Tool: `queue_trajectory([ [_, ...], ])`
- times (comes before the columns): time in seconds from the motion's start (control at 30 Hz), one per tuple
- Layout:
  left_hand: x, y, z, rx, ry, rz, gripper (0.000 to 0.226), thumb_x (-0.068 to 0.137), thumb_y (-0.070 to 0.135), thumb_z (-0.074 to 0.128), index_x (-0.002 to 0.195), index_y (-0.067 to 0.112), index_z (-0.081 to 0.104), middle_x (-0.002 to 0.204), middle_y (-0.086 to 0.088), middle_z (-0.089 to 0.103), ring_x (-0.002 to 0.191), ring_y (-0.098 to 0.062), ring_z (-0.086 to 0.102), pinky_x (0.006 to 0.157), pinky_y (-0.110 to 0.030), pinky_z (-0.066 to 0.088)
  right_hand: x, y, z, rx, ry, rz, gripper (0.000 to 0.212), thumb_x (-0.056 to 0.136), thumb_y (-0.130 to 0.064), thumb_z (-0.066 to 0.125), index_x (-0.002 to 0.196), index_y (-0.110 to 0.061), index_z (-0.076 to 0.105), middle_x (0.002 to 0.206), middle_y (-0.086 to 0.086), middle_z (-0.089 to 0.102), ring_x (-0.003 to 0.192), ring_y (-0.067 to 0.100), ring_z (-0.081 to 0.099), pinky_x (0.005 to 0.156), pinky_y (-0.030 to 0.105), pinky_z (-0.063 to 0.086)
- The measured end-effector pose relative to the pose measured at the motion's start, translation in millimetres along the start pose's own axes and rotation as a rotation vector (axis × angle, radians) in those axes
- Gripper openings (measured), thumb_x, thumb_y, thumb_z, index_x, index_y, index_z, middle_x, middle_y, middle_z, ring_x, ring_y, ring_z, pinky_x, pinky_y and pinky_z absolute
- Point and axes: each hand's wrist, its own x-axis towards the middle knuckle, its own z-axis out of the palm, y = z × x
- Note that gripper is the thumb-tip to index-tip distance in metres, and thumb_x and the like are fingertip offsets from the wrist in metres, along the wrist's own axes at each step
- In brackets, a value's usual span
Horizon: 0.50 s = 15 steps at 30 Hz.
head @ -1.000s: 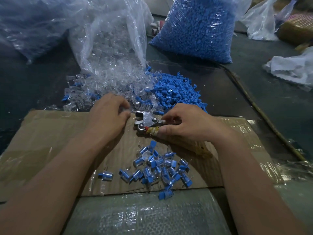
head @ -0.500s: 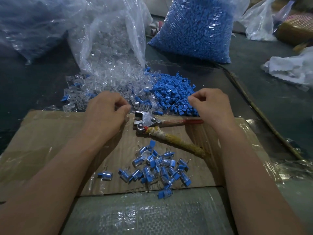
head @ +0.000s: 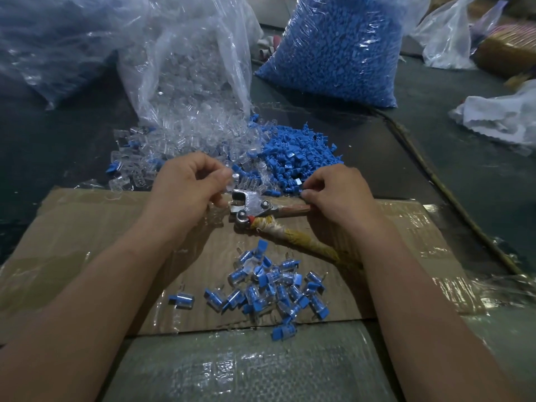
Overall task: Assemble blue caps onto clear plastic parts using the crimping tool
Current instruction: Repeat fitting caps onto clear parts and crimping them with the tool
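On the cardboard-covered surface (head: pixel 87 227), one crimping tool (head: pixel 252 206) laid, one clear plastic part (head: pixel 235 179) pinched in the grip of the left hand (head: pixel 188 187), right hand (head: pixel 339 195) curled at the blue caps (head: pixel 298 158), grip state cannot be told, about two dozen capped pieces (head: pixel 275 282) heaped.

1. Blue caps (head: pixel 293 161), loose heap: solid mid-blue.
2. Clear plastic parts (head: pixel 185 140): colourless and transparent, with white glints.
3. Crimping tool (head: pixel 252 203): silver-grey metal head; one handle reddish-brown, the other bound in yellow-tan wrapping, red at its neck.
4. Assembled pieces (head: pixel 269 285): clear bodies, blue ends.
5. Cardboard sheet (head: pixel 87 227): plain brown under glossy clear tape.
6. Cap bag (head: pixel 339 44): clear film, blue throughout.
7. Tabletop (head: pixel 464 169): dark grey-green.
8. Woven sack (head: pixel 246 367): grey-green, fine mesh weave.
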Motion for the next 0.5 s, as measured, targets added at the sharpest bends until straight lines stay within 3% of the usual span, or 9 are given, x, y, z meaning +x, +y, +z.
queue_trajectory([
  [0.13,2,1,-3,-0.13,-0.002,-0.114,0.015,0.092,0.017,0.051,0.078,0.013,0.057,0.068,-0.002,0.058,0.042,0.001,0.051,0.041,-0.014,0.04,1,2,1,0.043,0.003,-0.022,0.014,0.091,-0.016,0.053,0.1,-0.015,0.064,0.101,0.001,0.062,0.086,0.012,0.049,0.076,0.027,0.039],
  [0.27,0,2,-4,-0.147,-0.017,-0.098,0.014,0.091,0.013,0.05,0.078,0.011,0.056,0.066,-0.002,0.059,0.043,0.0,0.052,0.04,-0.011,0.04,-1,3,-4,0.133,0.046,-0.027,0.014,0.093,-0.013,0.049,0.101,-0.015,0.061,0.094,-0.004,0.053,0.088,0.011,0.047,0.077,0.028,0.04],
  [0.43,-2,5,-4,-0.231,-0.064,-0.104,0.014,0.089,0.008,0.052,0.076,0.007,0.056,0.054,0.0,0.061,0.042,-0.004,0.054,0.039,-0.013,0.043,-11,-13,-12,0.405,0.042,-0.077,0.017,0.088,-0.01,0.056,0.087,-0.026,0.056,0.081,-0.016,0.053,0.074,0.0,0.051,0.06,0.004,0.038],
  [0.5,-3,9,-4,-0.312,-0.092,-0.129,0.013,0.087,0.005,0.053,0.074,0.005,0.055,0.052,-0.001,0.062,0.043,-0.008,0.057,0.04,-0.015,0.045,-20,-28,-11,0.564,0.046,-0.125,0.024,0.085,-0.01,0.06,0.08,-0.031,0.052,0.078,-0.014,0.055,0.068,-0.002,0.053,0.058,0.004,0.04],
])
